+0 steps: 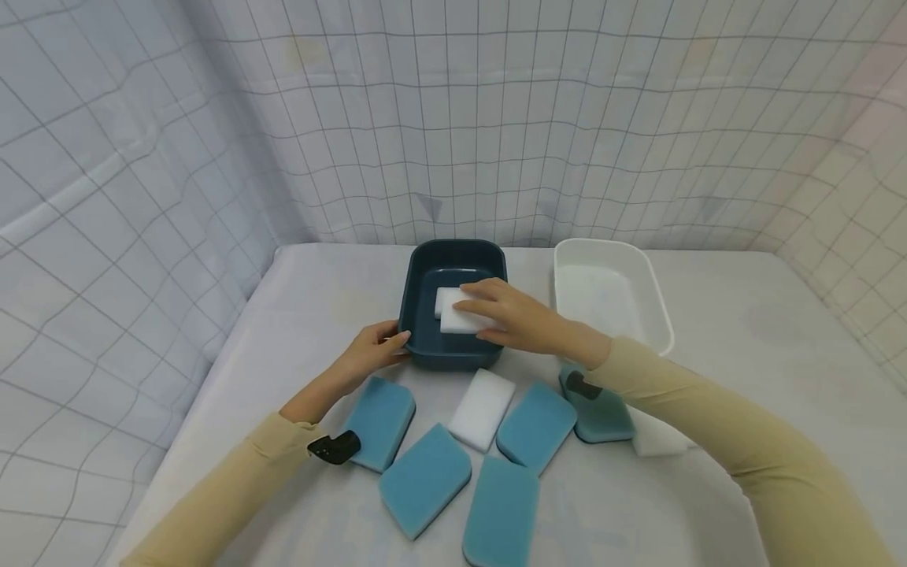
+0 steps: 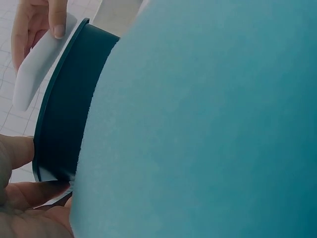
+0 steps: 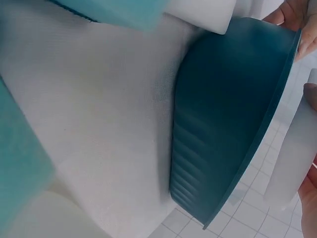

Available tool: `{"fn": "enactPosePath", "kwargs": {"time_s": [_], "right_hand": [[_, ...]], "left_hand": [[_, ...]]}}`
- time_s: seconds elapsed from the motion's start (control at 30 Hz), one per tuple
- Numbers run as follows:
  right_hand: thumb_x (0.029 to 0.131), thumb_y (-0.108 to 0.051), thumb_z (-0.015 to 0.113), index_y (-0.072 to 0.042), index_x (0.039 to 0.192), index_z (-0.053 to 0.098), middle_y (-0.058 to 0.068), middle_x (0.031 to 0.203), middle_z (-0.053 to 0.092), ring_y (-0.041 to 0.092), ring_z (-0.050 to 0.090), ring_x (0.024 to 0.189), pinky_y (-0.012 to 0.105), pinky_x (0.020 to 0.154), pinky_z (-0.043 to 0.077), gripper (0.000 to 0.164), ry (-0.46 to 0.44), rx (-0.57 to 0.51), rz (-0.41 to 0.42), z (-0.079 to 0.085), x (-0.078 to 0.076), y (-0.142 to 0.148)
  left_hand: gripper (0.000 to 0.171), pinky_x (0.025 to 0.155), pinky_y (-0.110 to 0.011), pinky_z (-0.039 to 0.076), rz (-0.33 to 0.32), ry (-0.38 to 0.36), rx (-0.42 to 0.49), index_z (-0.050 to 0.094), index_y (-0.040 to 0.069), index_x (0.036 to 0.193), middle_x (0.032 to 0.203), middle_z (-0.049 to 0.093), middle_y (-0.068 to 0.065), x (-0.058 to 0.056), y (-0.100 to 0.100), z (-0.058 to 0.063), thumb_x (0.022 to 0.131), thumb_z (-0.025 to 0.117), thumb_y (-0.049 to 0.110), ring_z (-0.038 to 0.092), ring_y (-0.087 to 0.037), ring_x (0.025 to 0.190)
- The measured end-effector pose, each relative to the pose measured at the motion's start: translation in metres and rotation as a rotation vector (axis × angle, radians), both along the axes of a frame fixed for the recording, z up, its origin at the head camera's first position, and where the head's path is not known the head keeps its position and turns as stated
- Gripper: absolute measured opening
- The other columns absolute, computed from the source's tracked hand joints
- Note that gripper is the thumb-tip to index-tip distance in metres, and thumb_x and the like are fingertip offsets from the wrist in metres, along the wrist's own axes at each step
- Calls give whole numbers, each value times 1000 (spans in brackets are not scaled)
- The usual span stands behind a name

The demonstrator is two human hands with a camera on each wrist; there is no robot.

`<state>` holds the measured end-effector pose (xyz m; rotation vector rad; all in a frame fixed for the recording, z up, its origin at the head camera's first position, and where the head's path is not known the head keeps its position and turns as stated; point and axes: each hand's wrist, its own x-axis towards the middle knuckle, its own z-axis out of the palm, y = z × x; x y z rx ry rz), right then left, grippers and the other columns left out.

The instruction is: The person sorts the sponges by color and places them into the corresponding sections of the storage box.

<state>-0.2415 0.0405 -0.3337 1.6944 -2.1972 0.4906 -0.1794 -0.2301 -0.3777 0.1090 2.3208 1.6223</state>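
Observation:
A dark teal plastic basin (image 1: pixel 453 361) stands on the table, its left front rim gripped by my left hand (image 1: pixel 368 352). In the left wrist view, the thumb lies at the rim and the fingers reach against the basin's outer wall. Over the basin, my right hand (image 1: pixel 524 316) holds a white sponge block (image 1: pixel 464 321) between thumb and fingers. The right wrist view shows this white sponge (image 3: pixel 292 148) above the rim. Another white sponge (image 1: pixel 440 305) lies inside the basin, partly hidden by the held one.
A white basin (image 1: pixel 602 287) stands to the right. Several blue sponges (image 1: pixel 425 476) with dark undersides lie in front. Among them is a white sponge (image 1: pixel 482 409); another white block (image 1: pixel 655 435) is partly under the right forearm. A gridded curtain (image 1: pixel 460 118) hangs behind.

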Motion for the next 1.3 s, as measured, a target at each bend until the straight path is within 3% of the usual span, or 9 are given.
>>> {"fn": "enactPosePath", "kwargs": {"time_s": [0.27, 0.8, 1.3], "right_hand": [[79, -12, 74, -1, 128, 54, 23, 134, 50, 35, 48, 125, 44, 102, 46, 54, -77, 25, -25, -3, -6, -7], [78, -12, 75, -3, 128, 53, 21, 132, 51, 33, 50, 122, 42, 99, 49, 55, -31, 3, -63, -3, -9, 3], [83, -13, 70, -4, 129, 52, 18, 134, 51, 30, 49, 123, 39, 100, 49, 51, -84, 32, -115, 5, -4, 26]], "left_hand": [[54, 102, -45, 45, -5, -2, -1, 26, -4, 145, 146, 35, -27, -3, -2, 1, 101, 42, 22, 43, -40, 131], [51, 102, -45, 45, -32, 8, 12, 26, -6, 144, 145, 35, -28, -19, -10, -2, 101, 40, 18, 42, -41, 131], [51, 101, -46, 45, -23, 0, -4, 26, -6, 144, 144, 35, -28, -20, -11, -1, 102, 39, 18, 43, -42, 130]]}}
